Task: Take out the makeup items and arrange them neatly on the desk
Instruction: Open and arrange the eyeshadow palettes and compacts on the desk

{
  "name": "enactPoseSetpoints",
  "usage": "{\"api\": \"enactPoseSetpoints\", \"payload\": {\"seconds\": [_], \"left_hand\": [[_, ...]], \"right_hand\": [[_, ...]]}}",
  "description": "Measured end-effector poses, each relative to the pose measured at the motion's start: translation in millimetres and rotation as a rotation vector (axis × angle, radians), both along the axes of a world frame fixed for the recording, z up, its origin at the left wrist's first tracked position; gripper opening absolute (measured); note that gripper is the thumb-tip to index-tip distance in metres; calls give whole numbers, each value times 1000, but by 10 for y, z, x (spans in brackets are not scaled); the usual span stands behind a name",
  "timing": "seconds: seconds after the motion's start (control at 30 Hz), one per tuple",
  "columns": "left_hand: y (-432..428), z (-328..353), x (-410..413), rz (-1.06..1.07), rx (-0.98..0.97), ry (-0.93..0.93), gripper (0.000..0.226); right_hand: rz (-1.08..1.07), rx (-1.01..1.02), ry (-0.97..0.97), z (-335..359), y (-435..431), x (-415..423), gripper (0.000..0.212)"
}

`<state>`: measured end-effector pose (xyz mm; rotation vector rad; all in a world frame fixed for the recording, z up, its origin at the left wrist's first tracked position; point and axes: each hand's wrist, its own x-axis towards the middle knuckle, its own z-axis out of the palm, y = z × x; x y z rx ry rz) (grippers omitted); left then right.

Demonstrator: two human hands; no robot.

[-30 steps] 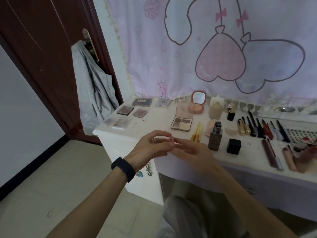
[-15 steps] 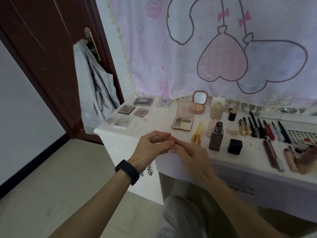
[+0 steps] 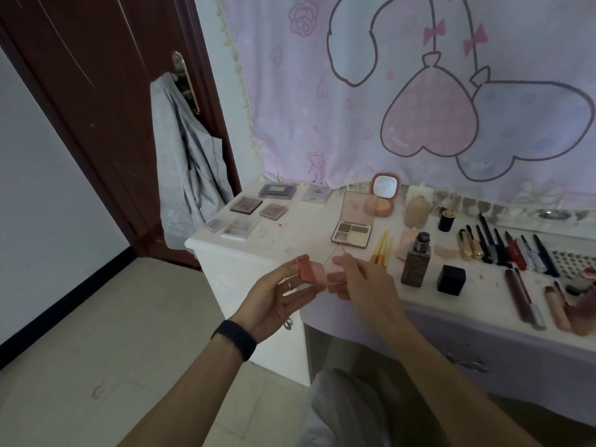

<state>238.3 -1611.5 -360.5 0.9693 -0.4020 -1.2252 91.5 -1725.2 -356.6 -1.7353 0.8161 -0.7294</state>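
At the left end of the desk, in the middle left of the frame, six flat palettes lie closed in loose rows, so that group looks placed.

In the centre of the frame, just in front of the desk's near edge, both hands work on one item that is not yet set down. The left hand grips a small pink compact between thumb and curled fingers. The right hand pinches its clear lid, which stands raised. I cannot tell whether the lid is being opened or shut.

Right of the hands, an open eyeshadow palette rests with its lid tilted up, and a round mirror compact sits behind it. Next come yellow brushes, a dark foundation bottle and a black cube, all standing apart from one another.

In the right middle of the frame, pencils and mascaras lie side by side in a tidy fan, and lip tubes lie near the front edge.

Most of the arranging appears finished. The compact needs a spot, probably on the bare stretch near the palettes. No bag or box is in view, so how many items remain to take out cannot be judged.
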Motion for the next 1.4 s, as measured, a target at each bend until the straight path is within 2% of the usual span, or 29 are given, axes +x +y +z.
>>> {"api": "enactPoseSetpoints", "payload": {"seconds": [0.1, 0.23, 0.3, 0.43, 0.5, 0.57, 0.77, 0.87, 0.97, 1.03, 1.17, 1.27, 1.4], "left_hand": [[41, -38, 93, 24, 39, -49, 36], [81, 67, 128, -31, 142, -322, 35], [95, 133, 132, -95, 211, -572, 39], [31, 162, 125, -133, 407, -1267, 55], [-14, 157, 90, -165, 422, -1505, 55], [-48, 142, 56, -178, 418, -1653, 46], [-243, 95, -8, 25, 433, -1609, 27], [-454, 64, -68, 131, 453, -1566, 20], [-689, 36, -190, 150, 532, -1529, 25], [-837, 17, -263, 128, 592, -1556, 30], [-1004, -51, -337, 137, 708, -1591, 42], [-1046, -100, -379, 163, 752, -1615, 48], [-1026, -152, -406, 191, 737, -1593, 54]], "right_hand": [[-3, 83, -19, -42, -25, 19, 26], [15, 148, -9, -114, -10, 30, 24], [20, 149, -7, -135, 2, 35, 26], [34, 145, -3, -177, 7, 19, 32], [47, 136, 18, -204, 11, 15, 34], [49, 125, 31, -210, 8, 17, 33], [1, 13, 82, -207, 36, -264, 16], [-102, -213, 154, -356, 113, -636, 22], [-264, -344, 169, -485, 75, -1009, 20], [-414, -389, 187, -548, -14, -1201, 28], [-596, -472, 260, -643, -207, -1378, 59], [-578, -511, 349, -704, -313, -1405, 74], [-521, -519, 468, -767, -345, -1395, 80]]}}
